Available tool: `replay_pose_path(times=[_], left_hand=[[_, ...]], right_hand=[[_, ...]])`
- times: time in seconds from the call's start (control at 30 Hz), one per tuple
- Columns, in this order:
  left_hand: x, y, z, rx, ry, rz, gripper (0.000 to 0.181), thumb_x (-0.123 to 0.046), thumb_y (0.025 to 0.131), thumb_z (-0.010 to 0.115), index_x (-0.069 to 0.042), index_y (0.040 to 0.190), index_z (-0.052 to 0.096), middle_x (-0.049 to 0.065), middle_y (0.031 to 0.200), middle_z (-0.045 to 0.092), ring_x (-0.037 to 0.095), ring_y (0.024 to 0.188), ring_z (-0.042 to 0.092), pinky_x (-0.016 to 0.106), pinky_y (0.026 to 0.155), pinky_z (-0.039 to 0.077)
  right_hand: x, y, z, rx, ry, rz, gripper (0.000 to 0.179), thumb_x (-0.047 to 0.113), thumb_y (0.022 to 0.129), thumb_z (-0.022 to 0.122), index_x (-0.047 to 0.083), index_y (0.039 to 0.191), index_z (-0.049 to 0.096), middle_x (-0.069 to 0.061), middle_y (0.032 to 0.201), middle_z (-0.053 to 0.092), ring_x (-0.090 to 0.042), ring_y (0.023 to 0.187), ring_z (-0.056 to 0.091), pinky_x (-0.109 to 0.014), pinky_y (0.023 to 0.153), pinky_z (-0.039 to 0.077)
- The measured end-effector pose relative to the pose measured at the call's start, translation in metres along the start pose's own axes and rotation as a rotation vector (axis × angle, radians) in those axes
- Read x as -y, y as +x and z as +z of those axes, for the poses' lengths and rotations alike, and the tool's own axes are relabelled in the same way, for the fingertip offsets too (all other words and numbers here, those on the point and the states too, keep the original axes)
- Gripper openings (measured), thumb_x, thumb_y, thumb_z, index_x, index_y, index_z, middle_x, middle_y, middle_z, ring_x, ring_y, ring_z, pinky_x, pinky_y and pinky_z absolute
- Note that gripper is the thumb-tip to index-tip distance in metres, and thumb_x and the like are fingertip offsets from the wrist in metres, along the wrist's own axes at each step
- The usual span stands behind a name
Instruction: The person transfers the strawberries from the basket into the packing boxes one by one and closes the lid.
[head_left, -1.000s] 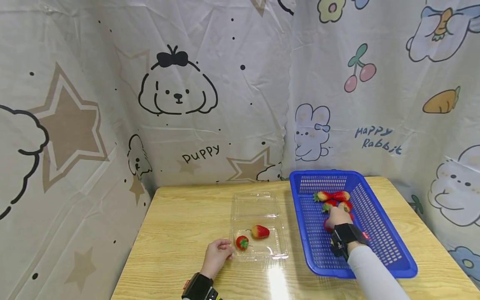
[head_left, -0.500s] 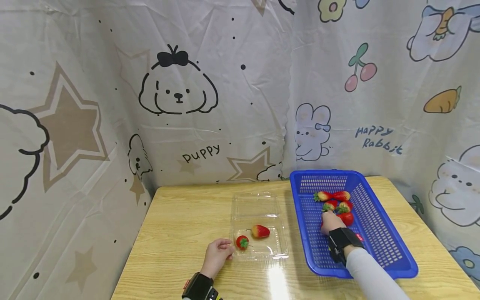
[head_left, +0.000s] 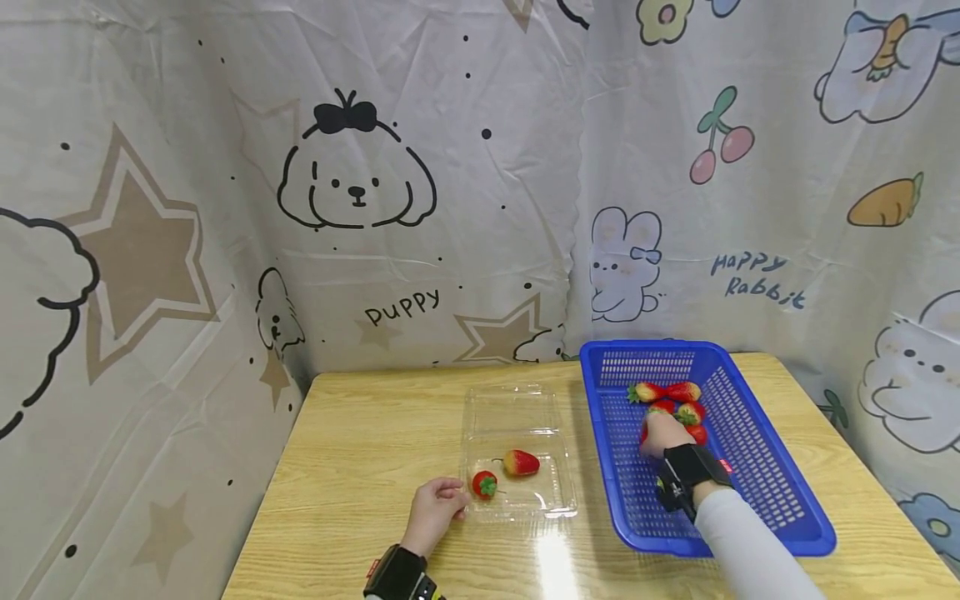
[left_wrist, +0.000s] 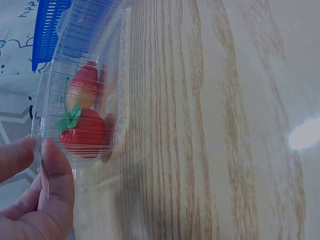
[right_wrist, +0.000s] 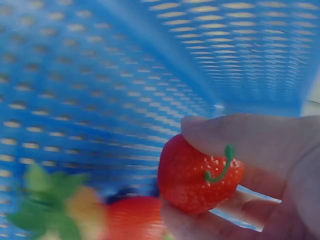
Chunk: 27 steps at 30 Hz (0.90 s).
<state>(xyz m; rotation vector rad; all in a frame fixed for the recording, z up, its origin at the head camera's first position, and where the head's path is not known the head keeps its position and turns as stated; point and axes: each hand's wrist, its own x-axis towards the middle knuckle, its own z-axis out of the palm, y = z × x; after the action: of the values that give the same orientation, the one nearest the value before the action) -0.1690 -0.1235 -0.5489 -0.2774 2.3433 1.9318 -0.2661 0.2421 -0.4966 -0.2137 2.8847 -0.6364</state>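
Note:
A clear plastic clamshell box [head_left: 557, 492] lies opened on the table, with two strawberries in its near half: a red one [head_left: 484, 484] with a leafy top and a red-yellow one [head_left: 521, 463]. My left hand [head_left: 438, 510] pinches the box's left rim between thumb and fingers, as the left wrist view shows closely. Inside the blue basket [head_left: 621, 521], my right hand [head_left: 666, 435] grips a red strawberry [right_wrist: 197, 175] with a green stem and no leaves visible. Other strawberries [head_left: 682, 392] lie around that hand in the basket.
The basket stands at the right of the wooden table [head_left: 360, 433], just right of the box. A printed curtain [head_left: 420, 250] hangs behind the table and along its sides.
My right hand has shifted slightly left within the basket, then lifted a little; a strawberry is now plainly in its fingers. My left hand and the box have stayed still.

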Motion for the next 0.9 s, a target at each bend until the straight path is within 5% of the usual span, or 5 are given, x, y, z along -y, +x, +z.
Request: replay_pose_path(times=[0.17, 0.47, 0.9], left_hand=[[-0.001, -0.001, 0.000, 0.000, 0.001, -0.002, 0.028, 0.002, 0.081, 0.063, 0.016, 0.103, 0.055, 0.004, 0.072, 0.055, 0.010, 0.056, 0.056, 0.028, 0.056, 0.054], [-0.001, -0.001, 0.000, 0.004, -0.008, 0.002, 0.028, 0.002, 0.080, 0.063, 0.017, 0.103, 0.055, 0.004, 0.072, 0.055, 0.008, 0.055, 0.055, 0.027, 0.056, 0.053], [0.000, -0.001, -0.001, 0.009, -0.008, -0.003, 0.026, 0.001, 0.081, 0.063, 0.015, 0.102, 0.056, 0.003, 0.071, 0.054, 0.008, 0.055, 0.055, 0.028, 0.056, 0.053]], right_hand=[[0.010, 0.008, -0.023, 0.000, 0.043, -0.041, 0.023, 0.002, 0.064, 0.068, -0.007, 0.083, 0.060, -0.010, 0.070, 0.057, -0.023, 0.063, 0.051, -0.034, 0.055, 0.047], [0.054, 0.007, -0.053, -0.180, 0.096, -0.241, 0.041, 0.006, 0.073, 0.069, -0.010, 0.110, 0.058, -0.023, 0.096, 0.057, -0.032, 0.081, 0.053, -0.045, 0.072, 0.051], [0.116, 0.008, -0.031, -0.204, 0.172, -0.613, 0.045, 0.000, 0.076, 0.070, -0.001, 0.118, 0.057, -0.014, 0.107, 0.054, -0.023, 0.090, 0.054, -0.036, 0.075, 0.051]])
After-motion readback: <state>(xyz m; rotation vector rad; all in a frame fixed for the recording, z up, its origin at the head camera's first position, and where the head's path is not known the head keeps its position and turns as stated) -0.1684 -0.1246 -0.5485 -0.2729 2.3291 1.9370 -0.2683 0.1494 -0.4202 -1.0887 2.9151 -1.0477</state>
